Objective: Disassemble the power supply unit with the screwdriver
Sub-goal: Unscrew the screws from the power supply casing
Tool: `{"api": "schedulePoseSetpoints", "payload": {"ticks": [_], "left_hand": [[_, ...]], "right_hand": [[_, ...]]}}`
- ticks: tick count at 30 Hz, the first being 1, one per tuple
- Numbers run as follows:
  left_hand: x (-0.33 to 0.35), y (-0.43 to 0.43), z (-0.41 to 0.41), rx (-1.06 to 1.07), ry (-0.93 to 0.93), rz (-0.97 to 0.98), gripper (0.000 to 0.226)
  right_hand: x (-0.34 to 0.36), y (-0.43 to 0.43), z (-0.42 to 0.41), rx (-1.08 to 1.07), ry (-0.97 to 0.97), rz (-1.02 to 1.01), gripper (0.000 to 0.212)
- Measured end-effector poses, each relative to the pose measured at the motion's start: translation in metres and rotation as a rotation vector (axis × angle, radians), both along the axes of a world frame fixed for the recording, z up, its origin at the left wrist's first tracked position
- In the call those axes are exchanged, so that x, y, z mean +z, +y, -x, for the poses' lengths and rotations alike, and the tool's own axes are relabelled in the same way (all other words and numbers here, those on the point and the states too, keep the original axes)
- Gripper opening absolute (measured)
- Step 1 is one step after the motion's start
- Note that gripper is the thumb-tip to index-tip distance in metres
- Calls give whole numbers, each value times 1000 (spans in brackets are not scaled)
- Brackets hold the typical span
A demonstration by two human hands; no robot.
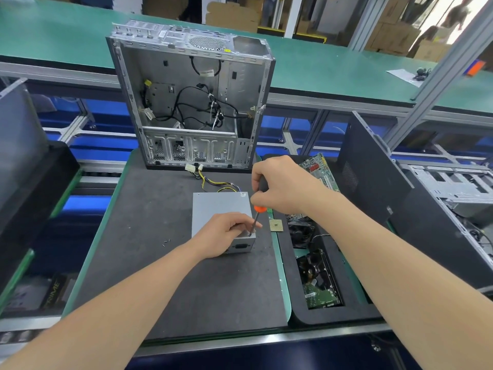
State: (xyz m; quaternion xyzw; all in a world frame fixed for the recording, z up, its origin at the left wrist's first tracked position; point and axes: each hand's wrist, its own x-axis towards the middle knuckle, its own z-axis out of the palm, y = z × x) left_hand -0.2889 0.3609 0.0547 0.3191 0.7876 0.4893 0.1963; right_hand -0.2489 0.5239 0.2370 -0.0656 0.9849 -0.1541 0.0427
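Observation:
The grey metal power supply unit (pixel 216 206) lies flat on the dark foam mat (pixel 160 263), its yellow and black cable bundle (pixel 213 181) trailing toward the case. My right hand (pixel 282 186) grips the black and orange handle of the screwdriver (pixel 256 213), held nearly upright with the tip at the unit's near right top corner. My left hand (pixel 226 233) rests on the unit's near end, with thumb and fingers pinching the screwdriver shaft near the tip. The screw itself is hidden.
An open, stripped computer case (pixel 192 97) stands upright at the mat's far edge. Loose screws (pixel 166 241) lie left of the unit. On the right, a black tray (pixel 333 313) holds a fan, a hard drive, a CPU chip (pixel 276 225) and a circuit board (pixel 320 169). Dark side panels lean at both sides.

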Motion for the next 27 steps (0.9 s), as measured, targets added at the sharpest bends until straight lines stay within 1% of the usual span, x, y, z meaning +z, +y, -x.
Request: {"api": "schedulePoseSetpoints", "payload": {"ticks": [7,9,11,14,16,17,20,21,22,24,27], "left_hand": [[-2,1,1,10,-4,-22,53],[-2,1,0,2,-21,-25,45],[0,1,0,-7,-62,-71,36],[11,6,-1,-30,-166,-191,28],[18,14,-4,-19,-188,-213,22],[20,18,-5,-5,-198,-226,23],[19,23,-6,14,-203,-242,26],[18,22,-7,13,-201,-241,25],[17,21,-6,13,-205,-240,24],[15,20,-6,7,-221,-239,23],[9,17,-3,-5,-205,-212,23]], "right_hand": [[-3,-2,1,-3,16,-35,10],[-2,-4,2,53,-5,-56,10],[1,-6,3,121,-36,-70,9],[3,-10,3,138,-46,-101,9],[2,-14,3,110,-42,-131,11],[0,-16,3,71,-30,-160,14],[-3,-20,7,-149,55,-342,47],[-4,-23,9,-203,67,-370,52],[-6,-25,11,-228,62,-369,52],[-7,-28,16,-212,36,-340,47],[-3,-29,19,-98,12,-343,40]]}}
